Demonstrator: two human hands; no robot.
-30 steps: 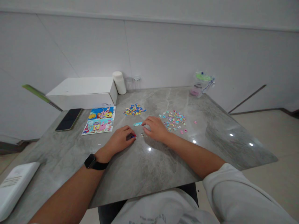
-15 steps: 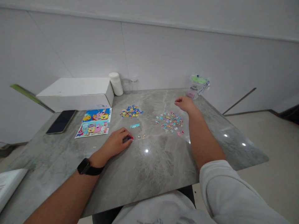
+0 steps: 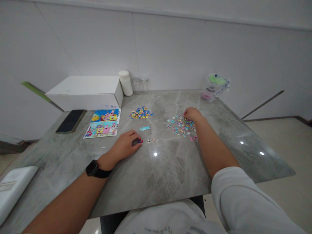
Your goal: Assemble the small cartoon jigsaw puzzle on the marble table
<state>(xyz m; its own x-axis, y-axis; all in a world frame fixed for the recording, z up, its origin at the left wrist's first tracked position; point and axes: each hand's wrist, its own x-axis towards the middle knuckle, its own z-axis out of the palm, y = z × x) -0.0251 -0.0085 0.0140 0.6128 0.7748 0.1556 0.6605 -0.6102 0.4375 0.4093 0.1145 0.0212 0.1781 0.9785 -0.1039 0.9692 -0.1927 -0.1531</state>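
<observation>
My left hand (image 3: 126, 143) rests on the table with thumb and fingers closed on a small red and blue puzzle piece (image 3: 140, 141). Just right of it lie two small loose pieces (image 3: 151, 140), and beyond them a joined light-blue strip of puzzle (image 3: 144, 128). Over the far edge of the scattered, mostly pastel pieces (image 3: 180, 125) is my right hand (image 3: 193, 113), its fingertips pinched together; whatever they grip is too small to make out. A denser heap of blue and yellow pieces (image 3: 140, 112) sits farther back, left of the scattered ones.
A printed picture sheet (image 3: 103, 125) lies on the left, beside a phone (image 3: 70, 121). Behind stand a white box (image 3: 85, 94), a white bottle (image 3: 125, 84) and two clear glasses (image 3: 144, 85). A plastic bag (image 3: 214, 87) sits at the back right. A white object (image 3: 17, 185) is at the left edge.
My right hand has come down and nearer, from beyond the scattered pieces to their far edge. My left hand stays by the red and blue piece. The view has shifted slightly.
</observation>
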